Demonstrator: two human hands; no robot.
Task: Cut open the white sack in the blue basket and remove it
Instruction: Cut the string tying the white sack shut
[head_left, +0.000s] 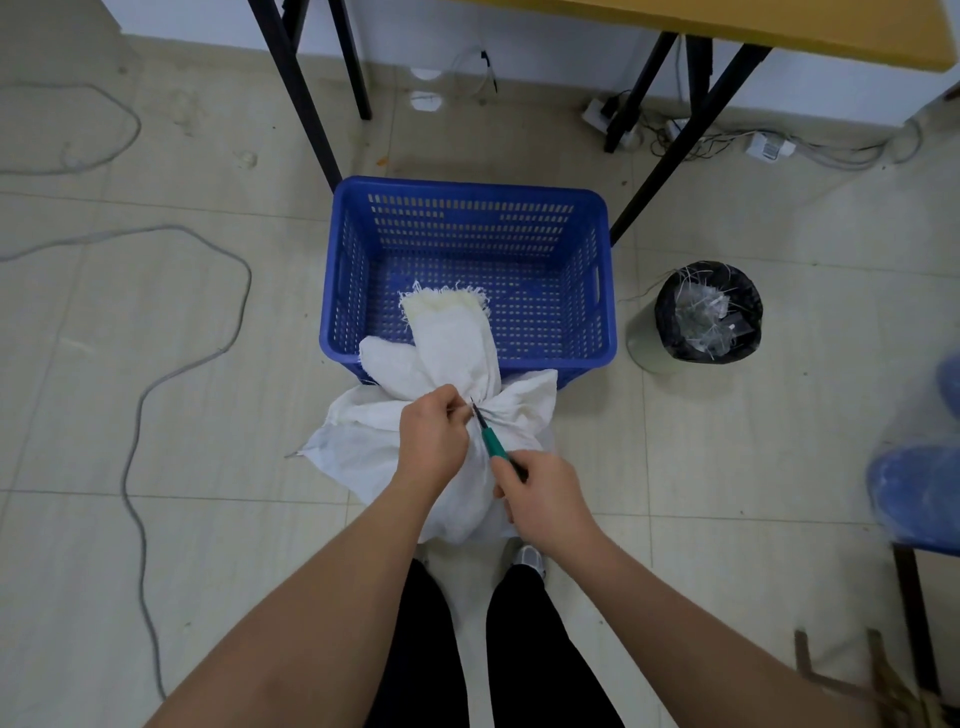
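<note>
A white woven sack (374, 441) stands on the floor against the near wall of the blue perforated basket (467, 208). Its tied neck flops over the rim into the basket, frayed end (447, 306) inside. My left hand (431, 436) pinches the sack at the tied neck. My right hand (540, 493) grips green-handled cutters (493, 441). The dark tip of the cutters touches the tie right beside my left fingers.
A black-lined waste bin (709, 312) with clippings stands right of the basket. Black table legs (301, 93) rise behind it, and power strips and cables (727, 140) lie by the wall. A grey cable (156, 374) loops on the left floor. A blue chair (919, 493) is at right.
</note>
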